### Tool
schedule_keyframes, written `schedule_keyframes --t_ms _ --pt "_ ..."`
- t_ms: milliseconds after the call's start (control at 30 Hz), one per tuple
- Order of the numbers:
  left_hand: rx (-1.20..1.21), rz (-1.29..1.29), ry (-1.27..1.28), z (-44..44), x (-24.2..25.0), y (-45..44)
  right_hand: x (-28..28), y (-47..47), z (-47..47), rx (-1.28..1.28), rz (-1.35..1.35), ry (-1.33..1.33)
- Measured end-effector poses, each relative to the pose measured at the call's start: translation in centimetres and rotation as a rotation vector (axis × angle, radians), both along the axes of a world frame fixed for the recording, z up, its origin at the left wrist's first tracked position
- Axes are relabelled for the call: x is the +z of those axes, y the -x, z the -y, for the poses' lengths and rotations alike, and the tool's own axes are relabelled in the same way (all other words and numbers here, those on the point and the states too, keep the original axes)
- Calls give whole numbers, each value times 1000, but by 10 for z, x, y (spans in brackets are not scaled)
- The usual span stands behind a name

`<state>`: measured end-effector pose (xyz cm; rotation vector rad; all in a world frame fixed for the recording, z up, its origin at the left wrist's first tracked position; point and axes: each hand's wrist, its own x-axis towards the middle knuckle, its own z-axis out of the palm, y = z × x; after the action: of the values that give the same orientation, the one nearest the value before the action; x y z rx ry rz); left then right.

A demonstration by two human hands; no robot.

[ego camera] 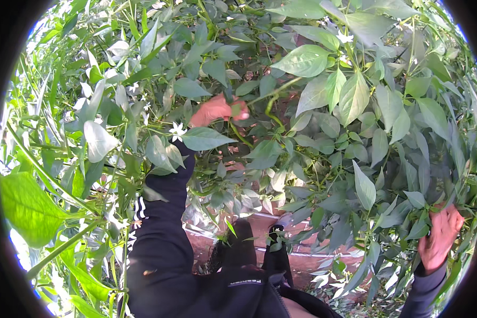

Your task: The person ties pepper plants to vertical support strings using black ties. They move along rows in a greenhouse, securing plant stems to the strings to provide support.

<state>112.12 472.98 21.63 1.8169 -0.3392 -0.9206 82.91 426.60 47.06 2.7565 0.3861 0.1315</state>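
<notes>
In the upper middle, my left hand reaches in among the pepper plants, its wrist bent and fingers curled on something green. A slender green chili pepper hangs just below the fingers. To the right of this hand, a twisted green chili pepper hangs near a pale green stem. At the far right, my right hand is up against the leaves of a plant. Foliage covers its fingertips, so what they touch is hidden.
Dense leaves with white flowers surround both arms. A thick stem with a large bright leaf stands close on the left. Below me, pale lines cross the reddish ground around my legs.
</notes>
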Motion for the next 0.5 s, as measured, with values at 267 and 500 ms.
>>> schedule_keyframes --t_ms 267,500 --pt "321 54 231 -52 63 58 -3 1 -9 -11 53 -38" --pt "397 154 -166 -30 88 114 10 1 -40 52 181 -109"
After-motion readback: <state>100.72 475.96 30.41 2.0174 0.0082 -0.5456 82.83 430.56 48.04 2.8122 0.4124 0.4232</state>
